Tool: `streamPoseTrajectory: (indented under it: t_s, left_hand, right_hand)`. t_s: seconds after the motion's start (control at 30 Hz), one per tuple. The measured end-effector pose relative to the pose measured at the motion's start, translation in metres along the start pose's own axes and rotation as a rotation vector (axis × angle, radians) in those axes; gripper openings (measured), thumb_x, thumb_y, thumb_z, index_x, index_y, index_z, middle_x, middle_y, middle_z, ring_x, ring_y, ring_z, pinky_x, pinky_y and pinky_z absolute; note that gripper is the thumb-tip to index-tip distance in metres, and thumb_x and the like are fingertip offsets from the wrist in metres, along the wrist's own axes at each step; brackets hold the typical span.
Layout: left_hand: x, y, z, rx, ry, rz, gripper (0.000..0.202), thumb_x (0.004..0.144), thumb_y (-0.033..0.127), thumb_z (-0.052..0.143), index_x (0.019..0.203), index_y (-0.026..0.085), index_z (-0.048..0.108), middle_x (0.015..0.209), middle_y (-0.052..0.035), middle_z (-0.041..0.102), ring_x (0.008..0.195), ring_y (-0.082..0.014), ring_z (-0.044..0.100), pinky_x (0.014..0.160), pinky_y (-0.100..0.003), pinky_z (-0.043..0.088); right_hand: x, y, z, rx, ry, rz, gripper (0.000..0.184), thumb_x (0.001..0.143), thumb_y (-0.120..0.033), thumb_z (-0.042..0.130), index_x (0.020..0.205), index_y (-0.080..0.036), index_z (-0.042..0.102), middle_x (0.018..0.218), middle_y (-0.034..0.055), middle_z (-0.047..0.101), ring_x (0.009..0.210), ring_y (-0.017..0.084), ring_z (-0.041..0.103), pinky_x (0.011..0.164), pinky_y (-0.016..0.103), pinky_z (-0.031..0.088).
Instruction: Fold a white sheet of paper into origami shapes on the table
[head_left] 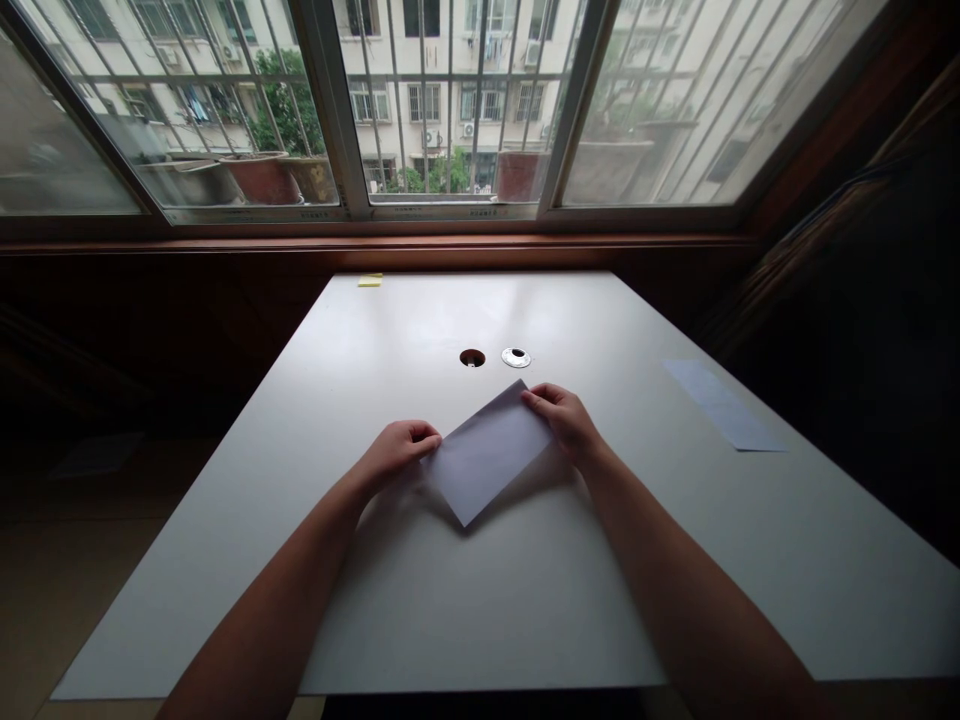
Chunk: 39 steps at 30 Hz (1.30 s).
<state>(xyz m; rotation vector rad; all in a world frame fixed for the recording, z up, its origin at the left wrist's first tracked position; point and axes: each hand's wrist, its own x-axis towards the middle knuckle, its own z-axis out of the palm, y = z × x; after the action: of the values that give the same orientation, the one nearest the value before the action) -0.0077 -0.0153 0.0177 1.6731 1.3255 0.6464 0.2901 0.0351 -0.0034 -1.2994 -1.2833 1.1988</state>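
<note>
A plain white sheet of paper (pixel 487 455) is held up, tilted, just over the white table (pixel 480 620), and its shadow falls on the surface below. My left hand (pixel 397 450) pinches the sheet at its left edge between thumb and fingers. At the upper right corner, my right hand (pixel 564 415) grips it the same way, thumb on the near face. The fingers behind the paper are partly hidden.
Beyond the paper, the table has a round cable hole (pixel 472 358) with a silver ring cover (pixel 516 358) beside it. Another white sheet (pixel 724 405) lies near the right edge. Yellow sticky notes (pixel 370 280) sit at the far left corner, below a barred window (pixel 450 100).
</note>
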Motion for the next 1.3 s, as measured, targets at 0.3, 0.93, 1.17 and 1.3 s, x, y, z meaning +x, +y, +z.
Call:
streamPoseTrajectory:
  t_s: [0.3, 0.93, 1.17, 1.3]
  left_hand:
    - [-0.001, -0.003, -0.007, -0.107, 0.006, -0.008, 0.025, 0.081, 0.040, 0.057, 0.079, 0.019, 0.070, 0.074, -0.0029, 0.069, 0.070, -0.0179, 0.061, 0.067, -0.028, 0.046]
    - [0.011, -0.009, 0.007, -0.506, 0.106, -0.036, 0.070, 0.076, 0.050, 0.074, 0.131, 0.022, 0.042, 0.106, -0.0105, 0.067, 0.087, -0.0233, 0.069, 0.063, -0.033, 0.059]
    - [0.011, -0.007, 0.017, -0.571, 0.218, 0.013, 0.056, 0.075, 0.039, 0.075, 0.119, 0.020, 0.046, 0.101, -0.0075, 0.065, 0.088, -0.0234, 0.067, 0.055, -0.029, 0.060]
    - [0.015, -0.011, 0.017, -0.627, 0.287, 0.028, 0.052, 0.076, 0.037, 0.074, 0.116, 0.020, 0.046, 0.103, -0.0068, 0.064, 0.086, -0.0206, 0.066, 0.056, -0.029, 0.061]
  right_hand:
    - [0.005, 0.001, -0.013, 0.078, 0.075, 0.016, 0.041, 0.066, -0.057, 0.077, 0.081, -0.021, 0.064, 0.070, 0.0009, 0.063, 0.061, 0.016, 0.055, 0.058, 0.030, 0.044]
    - [0.008, 0.012, 0.018, 0.359, 0.247, -0.063, 0.039, 0.066, -0.053, 0.079, 0.081, -0.020, 0.064, 0.072, -0.0010, 0.065, 0.064, 0.014, 0.057, 0.059, 0.026, 0.047]
    - [-0.001, 0.011, 0.038, 0.370, 0.099, -0.078, 0.042, 0.077, -0.051, 0.072, 0.103, -0.024, 0.053, 0.080, -0.0019, 0.065, 0.066, 0.015, 0.061, 0.062, 0.028, 0.051]
    - [-0.006, 0.009, 0.039, 0.259, 0.030, -0.076, 0.055, 0.077, -0.049, 0.072, 0.119, -0.025, 0.046, 0.088, 0.0001, 0.065, 0.069, 0.017, 0.064, 0.056, 0.028, 0.052]
